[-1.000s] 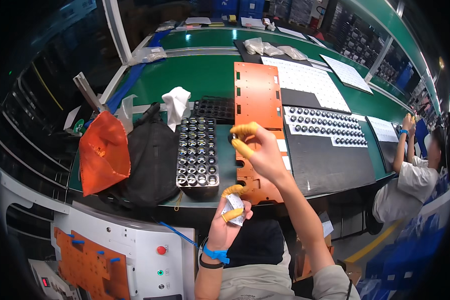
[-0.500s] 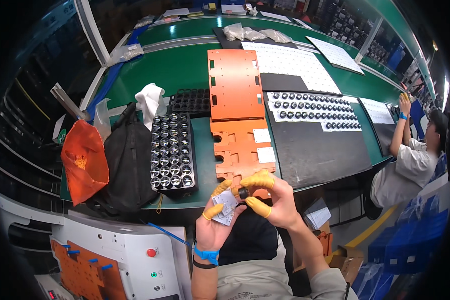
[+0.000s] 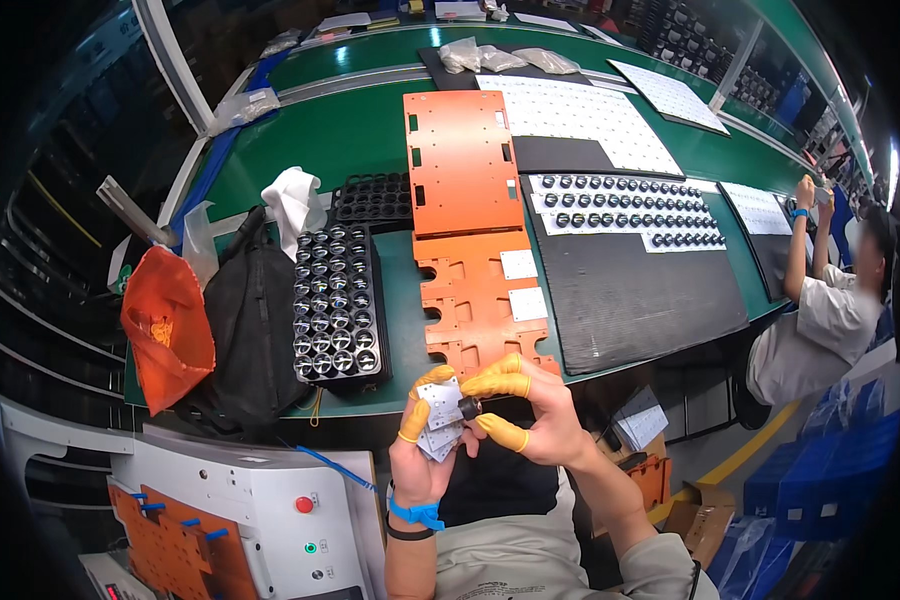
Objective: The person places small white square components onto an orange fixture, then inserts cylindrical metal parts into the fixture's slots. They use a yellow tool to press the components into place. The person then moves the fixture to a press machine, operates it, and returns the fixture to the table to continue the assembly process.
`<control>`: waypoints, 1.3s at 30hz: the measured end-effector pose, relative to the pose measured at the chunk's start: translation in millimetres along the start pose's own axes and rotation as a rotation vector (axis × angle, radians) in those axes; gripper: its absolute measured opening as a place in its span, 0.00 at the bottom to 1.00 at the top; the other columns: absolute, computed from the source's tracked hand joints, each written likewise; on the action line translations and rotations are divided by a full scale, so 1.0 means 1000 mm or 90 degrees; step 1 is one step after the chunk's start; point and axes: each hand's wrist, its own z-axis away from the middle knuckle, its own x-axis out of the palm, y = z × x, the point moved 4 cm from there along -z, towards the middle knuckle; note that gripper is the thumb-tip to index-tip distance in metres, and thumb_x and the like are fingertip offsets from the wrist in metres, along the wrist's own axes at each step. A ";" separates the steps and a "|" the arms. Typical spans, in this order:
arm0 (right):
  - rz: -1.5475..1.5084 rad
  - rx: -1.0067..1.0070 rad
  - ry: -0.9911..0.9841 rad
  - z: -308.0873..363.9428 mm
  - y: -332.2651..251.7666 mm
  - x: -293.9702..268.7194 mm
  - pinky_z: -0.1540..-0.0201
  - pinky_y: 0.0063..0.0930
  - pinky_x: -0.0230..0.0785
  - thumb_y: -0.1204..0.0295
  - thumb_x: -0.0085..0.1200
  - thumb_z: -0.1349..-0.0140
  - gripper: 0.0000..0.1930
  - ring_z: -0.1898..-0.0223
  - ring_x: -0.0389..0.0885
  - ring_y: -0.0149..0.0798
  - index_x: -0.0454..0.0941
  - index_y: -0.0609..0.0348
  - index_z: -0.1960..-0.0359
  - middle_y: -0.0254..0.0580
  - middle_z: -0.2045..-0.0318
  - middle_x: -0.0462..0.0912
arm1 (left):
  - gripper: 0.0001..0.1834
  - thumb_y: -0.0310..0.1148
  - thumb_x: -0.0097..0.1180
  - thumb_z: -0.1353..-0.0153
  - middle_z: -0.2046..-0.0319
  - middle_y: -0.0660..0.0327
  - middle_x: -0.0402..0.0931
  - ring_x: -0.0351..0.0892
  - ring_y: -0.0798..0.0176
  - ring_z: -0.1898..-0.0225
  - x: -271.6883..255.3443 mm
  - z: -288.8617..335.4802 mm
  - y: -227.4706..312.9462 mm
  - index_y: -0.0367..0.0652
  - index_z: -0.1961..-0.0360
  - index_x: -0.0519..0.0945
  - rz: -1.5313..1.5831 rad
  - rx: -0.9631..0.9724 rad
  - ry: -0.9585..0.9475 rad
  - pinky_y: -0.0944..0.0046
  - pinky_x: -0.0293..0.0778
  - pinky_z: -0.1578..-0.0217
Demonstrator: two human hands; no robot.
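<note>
White boards with small holes [image 3: 439,404], stacked slightly askew, are held in my left hand [image 3: 422,455], yellow finger covers on its thumb and fingertip. A short black round lens [image 3: 470,407] sits at the boards' right edge. My right hand [image 3: 535,415] is closed around this lens, with its yellow-covered thumb below and fingers above. Both hands are just in front of the table's near edge. Beyond them lies an orange fixture plate [image 3: 470,290] with cut-outs and two small white boards [image 3: 526,304] on its right side.
Left of the fixture stands a black tray of shiny round lenses [image 3: 295,372]. On the right, a dark sheet [image 3: 640,310] bears white boards with rows of black lenses [image 3: 625,202]. A grey machine [image 3: 260,500] stands at lower left. A co-worker [image 3: 820,330] sits at far right.
My right hand has moved left and slightly down, bringing the black lens to the edge of the white boards. The co-worker's hands now hold a pale piece.
</note>
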 end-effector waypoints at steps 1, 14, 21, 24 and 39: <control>-0.002 0.000 0.000 0.000 -0.001 0.000 0.54 0.29 0.73 0.81 0.66 0.47 0.19 0.61 0.80 0.36 0.82 0.63 0.52 0.41 0.62 0.81 | 0.27 0.46 0.47 0.30 0.54 0.51 0.78 0.81 0.53 0.64 -0.002 -0.001 -0.002 0.41 0.36 0.68 0.025 -0.001 -0.003 0.61 0.75 0.71; 0.034 0.019 0.009 -0.001 0.000 0.006 0.56 0.30 0.72 0.81 0.66 0.48 0.19 0.63 0.79 0.36 0.81 0.64 0.52 0.41 0.62 0.81 | 0.22 0.35 0.53 0.33 0.47 0.49 0.77 0.78 0.49 0.46 -0.012 -0.007 -0.011 0.45 0.39 0.73 0.228 -0.073 0.038 0.60 0.75 0.63; 0.047 0.012 0.012 -0.003 0.002 0.007 0.57 0.28 0.73 0.81 0.65 0.47 0.19 0.62 0.79 0.36 0.81 0.64 0.51 0.42 0.62 0.82 | 0.19 0.38 0.49 0.31 0.52 0.56 0.78 0.72 0.61 0.64 -0.012 -0.009 -0.006 0.46 0.41 0.74 0.206 -0.069 0.007 0.65 0.67 0.70; 0.051 0.036 0.011 -0.001 0.008 0.006 0.57 0.28 0.73 0.80 0.66 0.47 0.19 0.62 0.80 0.36 0.81 0.63 0.51 0.41 0.62 0.82 | 0.19 0.42 0.46 0.29 0.53 0.58 0.77 0.67 0.64 0.69 -0.008 -0.008 -0.003 0.46 0.42 0.75 0.258 -0.055 0.041 0.66 0.65 0.70; 0.065 0.028 0.024 0.000 0.002 0.010 0.58 0.32 0.70 0.75 0.68 0.47 0.14 0.62 0.76 0.41 0.84 0.62 0.58 0.41 0.65 0.81 | 0.24 0.47 0.59 0.34 0.39 0.43 0.71 0.67 0.77 0.74 0.001 0.001 0.010 0.44 0.45 0.71 -0.122 0.171 0.001 0.76 0.65 0.76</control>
